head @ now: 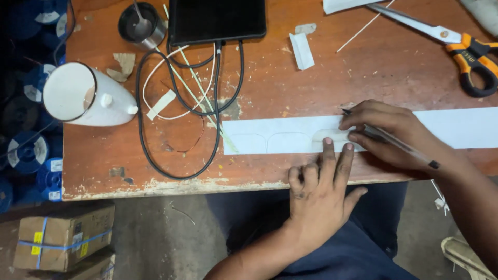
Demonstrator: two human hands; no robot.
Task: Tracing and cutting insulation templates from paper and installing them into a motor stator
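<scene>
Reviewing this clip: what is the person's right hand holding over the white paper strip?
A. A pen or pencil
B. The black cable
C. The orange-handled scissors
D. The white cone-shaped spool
A. The right hand grips a thin pen or pencil with its tip on the white paper strip, while the left hand presses the strip down; the orange-handled scissors lie untouched farther back on the table.

Bare forearms, dark navy trousers
</scene>
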